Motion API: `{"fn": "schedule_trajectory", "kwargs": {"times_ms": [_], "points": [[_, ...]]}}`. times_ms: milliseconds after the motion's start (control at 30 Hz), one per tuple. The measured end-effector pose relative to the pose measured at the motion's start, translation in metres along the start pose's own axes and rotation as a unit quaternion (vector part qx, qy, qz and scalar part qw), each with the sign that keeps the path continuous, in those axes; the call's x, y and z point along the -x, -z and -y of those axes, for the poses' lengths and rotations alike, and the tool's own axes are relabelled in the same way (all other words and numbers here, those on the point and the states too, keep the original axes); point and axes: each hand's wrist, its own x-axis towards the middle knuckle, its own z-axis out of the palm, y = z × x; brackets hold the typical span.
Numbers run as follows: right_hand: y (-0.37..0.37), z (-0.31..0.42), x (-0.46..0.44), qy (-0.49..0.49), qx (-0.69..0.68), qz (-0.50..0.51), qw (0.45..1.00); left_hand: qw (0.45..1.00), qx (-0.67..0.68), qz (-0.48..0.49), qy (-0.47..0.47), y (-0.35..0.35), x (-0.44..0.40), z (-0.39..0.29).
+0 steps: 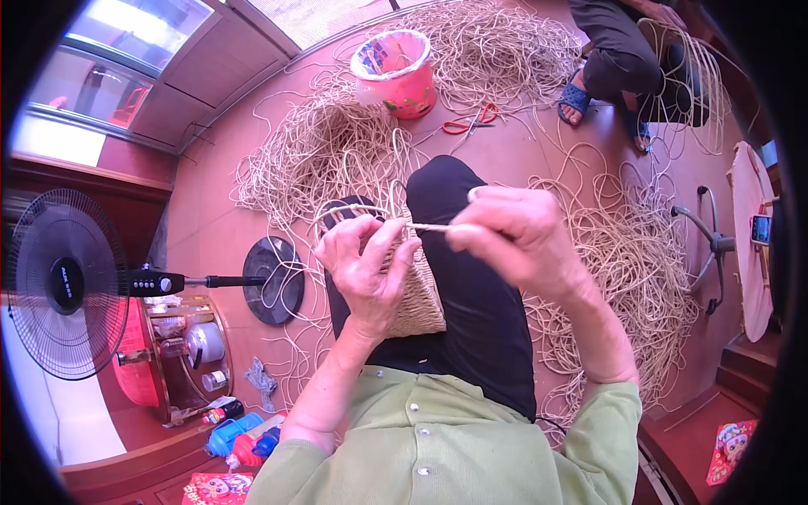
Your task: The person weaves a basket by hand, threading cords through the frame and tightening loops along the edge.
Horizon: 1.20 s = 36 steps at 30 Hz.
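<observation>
A woven straw basket [418, 303] rests on my lap between my thighs, partly covered by my left hand. My left hand [364, 257] is closed at the basket's upper edge, with thumb and forefinger pinched where a cord meets the weave. Out to the right, my right hand [513, 236] grips the straw cord [431, 227] between thumb and fingers. The cord runs taut and nearly level between the two hands. Other loose strands loop up from the basket's rim beyond my left hand.
Heaps of straw cord [623, 286] lie on the floor around me. Ahead stand a pink bucket [408, 88] and red-handled scissors [471, 120]. A fan [67, 282] is at left. Another person's sandalled foot [575, 99] is at upper right, near a chair base [715, 244].
</observation>
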Motion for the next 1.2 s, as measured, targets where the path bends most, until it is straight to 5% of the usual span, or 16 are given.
{"fn": "schedule_trajectory", "kwargs": {"times_ms": [167,300,400,500,633,800,1000,1067,1200], "points": [[-0.044,0.018,-0.023,0.133,-0.089,-0.011,0.987,0.987,0.132,-0.068,0.067,-0.01,0.006,0.01],[-0.027,-0.017,-0.032,-0.08,0.01,0.015,0.997,0.974,0.158,-0.109,0.118,-0.005,0.002,0.006],[-0.041,-0.06,-0.02,-0.125,0.004,0.067,0.99,0.982,0.122,-0.09,0.115,0.003,-0.008,-0.004],[-0.055,-0.077,-0.026,-0.073,-0.118,0.042,0.99,0.991,0.086,-0.06,0.087,0.007,-0.016,0.004],[-0.052,-0.059,-0.041,-0.32,-0.297,0.234,0.869,0.988,0.046,-0.02,0.146,0.008,-0.033,-0.004],[-0.065,-0.073,-0.039,-0.37,-0.483,0.205,0.767,0.996,-0.034,0.008,0.083,0.002,-0.04,-0.003],[-0.071,-0.077,-0.025,-0.376,-0.517,0.12,0.759,0.998,0.047,0.021,0.02,0.009,-0.029,-0.007],[-0.073,-0.068,-0.011,-0.384,-0.513,0.075,0.764,0.992,0.106,0.03,0.069,0.01,-0.015,-0.006],[-0.095,-0.072,0.017,-0.359,-0.611,-0.035,0.704,0.986,0.15,0.061,0.049,0.005,0.001,-0.003]]}}
